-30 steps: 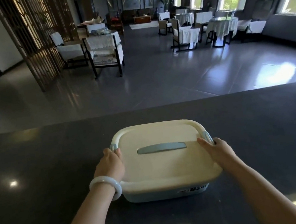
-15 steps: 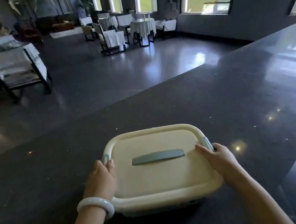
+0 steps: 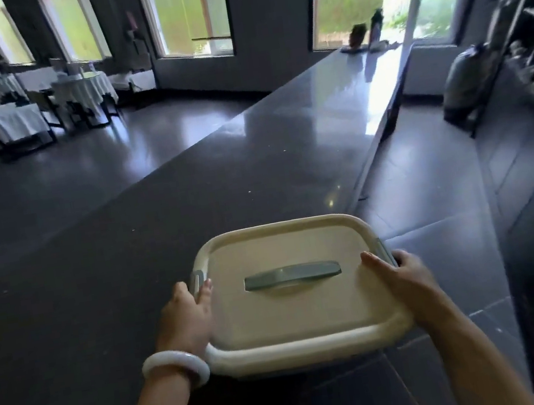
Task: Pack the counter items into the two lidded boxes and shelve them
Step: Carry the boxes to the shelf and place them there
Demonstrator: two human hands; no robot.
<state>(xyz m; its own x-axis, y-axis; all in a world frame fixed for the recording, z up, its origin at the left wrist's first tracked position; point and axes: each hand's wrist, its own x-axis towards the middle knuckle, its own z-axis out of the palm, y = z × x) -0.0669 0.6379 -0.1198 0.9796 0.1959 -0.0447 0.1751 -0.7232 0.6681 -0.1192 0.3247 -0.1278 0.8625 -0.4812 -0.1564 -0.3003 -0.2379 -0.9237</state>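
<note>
We carry the cream lidded box (image 3: 295, 305) above the near edge of the dark counter (image 3: 161, 246), partly out over the floor. Our left hand (image 3: 185, 315) and right hand (image 3: 405, 278) grasp its two sides, thumbs on the lid beside the grey clips; no writing shows.

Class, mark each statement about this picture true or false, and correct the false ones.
1. The lid is on the cream box. True.
2. Only one hand grips the box. False: the left hand and the right hand each grip a side.
3. A white bangle sits on the left wrist. True.
4. The lid's grey handle is gripped by the right hand. False: neither hand touches it.
5. The dark counter reaches toward the windows. True.
</note>
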